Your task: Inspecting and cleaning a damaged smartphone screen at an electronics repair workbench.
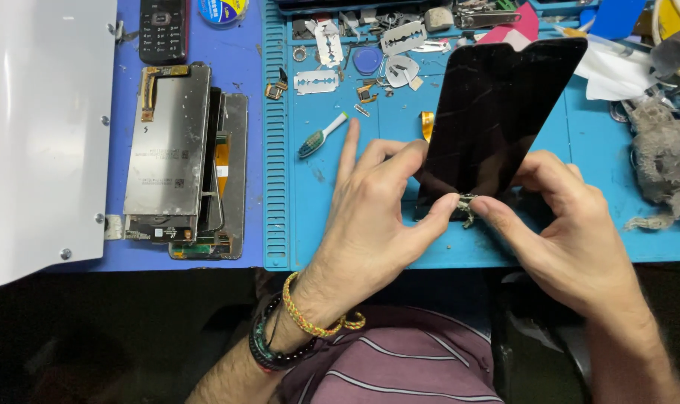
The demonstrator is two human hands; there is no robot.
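Black phone screen: lower edge covered by fingers of left hand and right hand; how far the panel runs beneath them cannot be told. Greyish scrap pinched between the two thumbs is too small to identify (glue or tape residue, perhaps). Dark keypad phone, far up-left of left hand, cut by top edge. Small parts in the tray above both hands too fine to sort, beyond the razor blades. Grey rag, right of right hand, runs off frame. Both forearms cut at bottom edge.
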